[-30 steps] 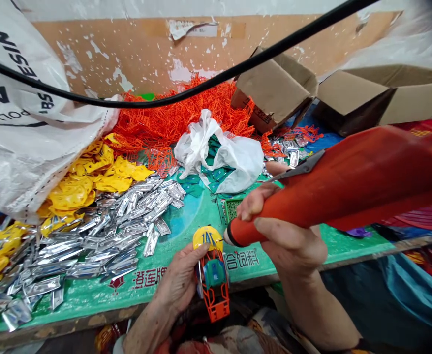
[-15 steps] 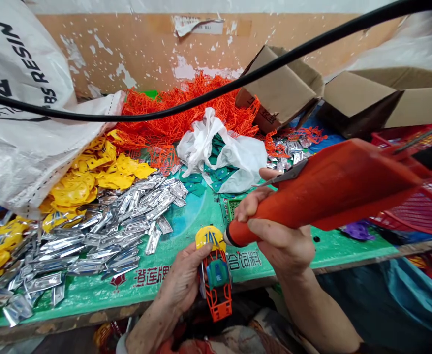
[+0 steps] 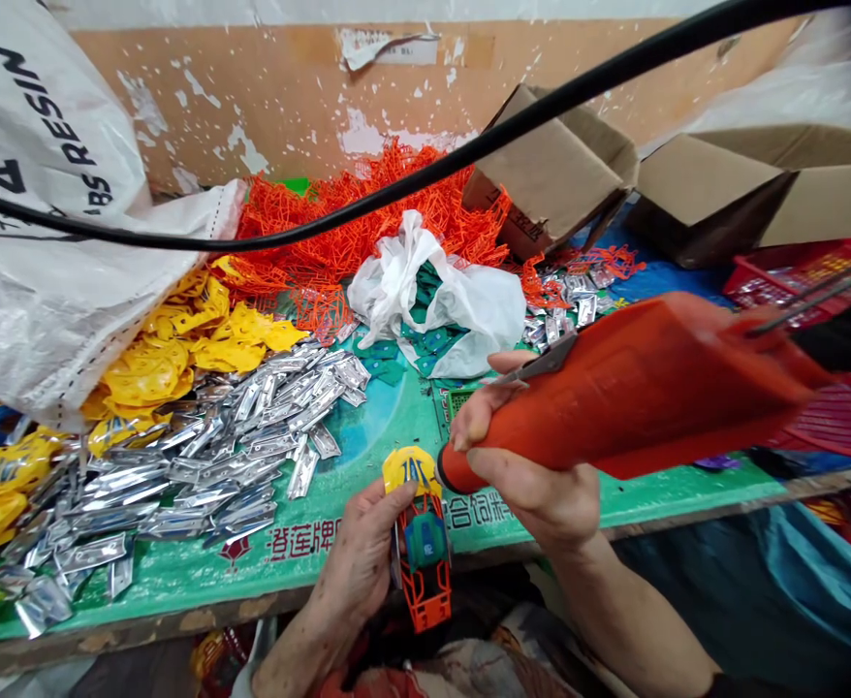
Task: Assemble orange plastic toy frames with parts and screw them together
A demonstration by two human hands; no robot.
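Observation:
My left hand [image 3: 363,543] is closed on a toy car [image 3: 425,543] near the table's front edge, thumb on its yellow nose. The car has a yellow front, a dark green middle piece and an orange lattice frame. Wrapped in my right hand [image 3: 534,485] is a red electric screwdriver [image 3: 629,388] with a grey lever along its top. Its dark tip meets the right side of the car's yellow nose; the bit itself is hidden. Silver metal strips [image 3: 251,436] and yellow plastic parts [image 3: 149,359] lie heaped to the left of my hands.
Orange lattice parts [image 3: 367,204] pile against the wall. In front sits a white plastic bag [image 3: 484,310] with dark green pieces. Cardboard boxes [image 3: 556,174] and red baskets [image 3: 839,407] stand right, a printed white sack [image 3: 54,291] left. A black cable [image 3: 367,199] hangs across the view.
The screwdriver's tip has shifted slightly left, closer against the yellow nose, and its rear end has dropped a little. The toy car has moved slightly left in my left hand.

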